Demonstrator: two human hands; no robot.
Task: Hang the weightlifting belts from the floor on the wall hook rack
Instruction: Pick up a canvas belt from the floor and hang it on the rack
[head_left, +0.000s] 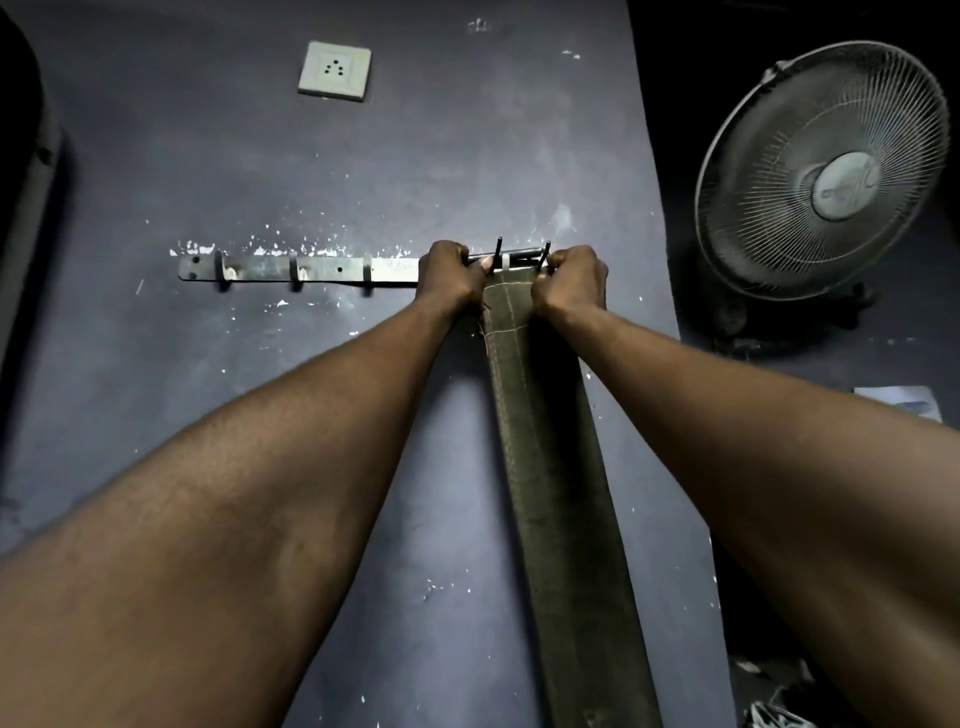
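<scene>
A dark olive weightlifting belt (550, 447) hangs straight down the grey wall, its buckle end up at the metal hook rack (270, 270). My left hand (449, 275) grips the buckle's left side and my right hand (571, 283) grips its right side, both closed on the belt's top edge. Two black buckle prongs (498, 252) stick up between my hands, right at the rack's right end. The rack's right part is hidden behind my hands and the buckle. Three empty hooks show on the rack's left part.
A white wall socket (335, 70) sits above the rack. A pedestal fan (826, 171) stands in the dark corner to the right, close to my right arm. A dark rounded object (26, 156) fills the far left edge. Papers lie low on the right.
</scene>
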